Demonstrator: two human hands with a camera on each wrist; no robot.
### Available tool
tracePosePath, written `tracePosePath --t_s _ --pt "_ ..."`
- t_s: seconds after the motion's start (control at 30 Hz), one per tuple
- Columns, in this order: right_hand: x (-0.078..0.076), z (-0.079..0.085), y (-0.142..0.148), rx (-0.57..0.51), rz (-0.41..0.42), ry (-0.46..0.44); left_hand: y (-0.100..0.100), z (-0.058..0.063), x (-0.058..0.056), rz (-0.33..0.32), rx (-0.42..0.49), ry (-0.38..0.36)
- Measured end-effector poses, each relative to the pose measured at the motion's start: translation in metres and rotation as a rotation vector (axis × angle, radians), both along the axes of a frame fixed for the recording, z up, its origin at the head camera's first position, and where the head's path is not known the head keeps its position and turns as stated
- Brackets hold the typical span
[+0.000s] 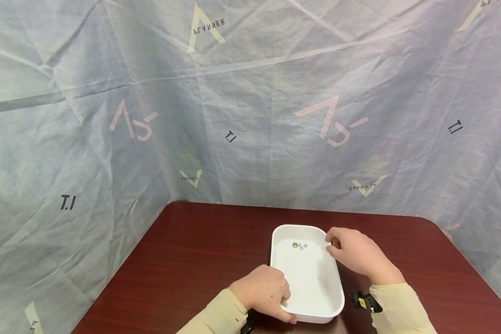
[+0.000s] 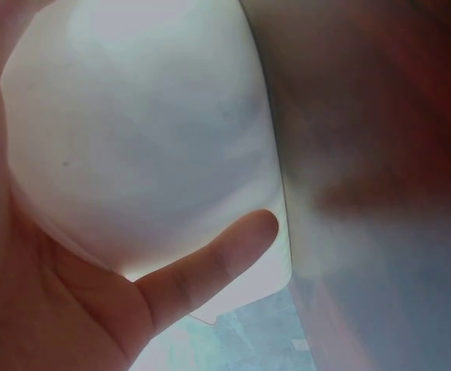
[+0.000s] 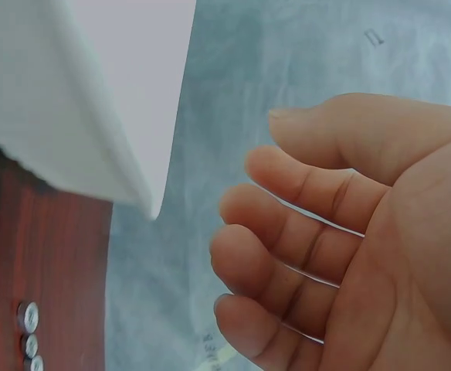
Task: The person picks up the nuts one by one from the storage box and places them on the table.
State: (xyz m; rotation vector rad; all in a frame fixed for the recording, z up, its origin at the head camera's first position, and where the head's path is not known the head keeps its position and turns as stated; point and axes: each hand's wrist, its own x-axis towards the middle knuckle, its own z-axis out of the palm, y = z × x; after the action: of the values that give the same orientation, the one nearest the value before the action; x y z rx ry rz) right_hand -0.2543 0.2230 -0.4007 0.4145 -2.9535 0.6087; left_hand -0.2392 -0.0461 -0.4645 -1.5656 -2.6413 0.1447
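A white rectangular tray with rounded corners is in front of me on the table. My left hand grips its near left corner, and in the left wrist view the thumb lies along the white wall. Several small, shiny round pieces show toward the tray's far end. By the far right rim is my right hand, its fingers loosely bent. In the right wrist view a gap separates those fingertips from the tray, and nothing is held.
The dark red wooden table extends around the tray. Small round silver-topped pieces appear on the wood in the right wrist view. Grey printed sheeting hangs behind the table and along its left side. Black straps circle the wrists.
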Motion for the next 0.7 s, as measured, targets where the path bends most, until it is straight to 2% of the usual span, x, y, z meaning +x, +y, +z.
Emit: tracePosePath --t_s 0.4,0.7 --pt "-0.008 0.011 -0.032 0.033 0.037 -0.014 0.0 -0.002 -0.001 -0.013 0.015 0.038" --pt "-0.023 0.003 -0.048 0.03 0.074 -0.058 0.001 -0.002 0.001 0.0 0.014 0.059"
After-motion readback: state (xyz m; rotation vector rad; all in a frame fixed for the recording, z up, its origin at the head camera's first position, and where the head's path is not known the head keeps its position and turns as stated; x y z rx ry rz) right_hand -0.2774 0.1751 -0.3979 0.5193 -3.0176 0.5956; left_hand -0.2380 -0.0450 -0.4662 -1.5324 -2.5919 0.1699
